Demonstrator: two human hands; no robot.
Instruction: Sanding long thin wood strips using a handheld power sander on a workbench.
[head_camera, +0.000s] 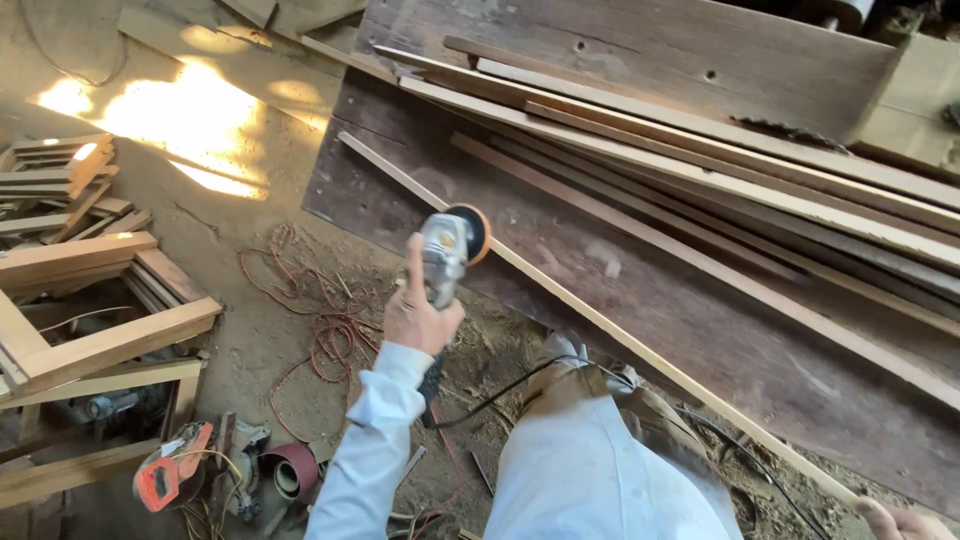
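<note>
My left hand (420, 315) is clenched around the body of a grey angle grinder (447, 252), its orange sanding disc set against the edge of a long thin wooden strip (620, 335) that lies slanting across the dark workbench (720, 330). My right hand (893, 520) shows only at the bottom corner, near the strip's end; I cannot tell whether it grips. I judge this to be sanding along the strip; the next pass needs steady, even pressure and the black cord (510, 385) kept free.
</note>
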